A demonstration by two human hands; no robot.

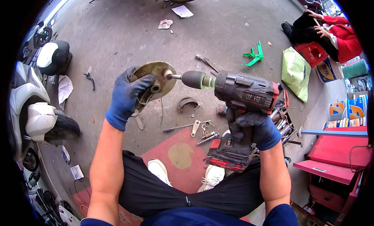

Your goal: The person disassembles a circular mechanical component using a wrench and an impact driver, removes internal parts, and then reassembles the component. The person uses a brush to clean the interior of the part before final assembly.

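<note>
My left hand, in a blue glove, grips a round dirty metal brake plate and holds it upright in the air. My right hand, also in a blue glove, holds the grip of a black and red cordless impact wrench. The wrench points left. Its black socket and thin bit touch the plate near its middle hub. A red battery pack hangs below my right hand.
On the concrete below lie a curved brake shoe, a screwdriver, small springs and bolts. A red mat is under my white shoes. A white scooter stands left, a red tool cart right. A person in red sits far right.
</note>
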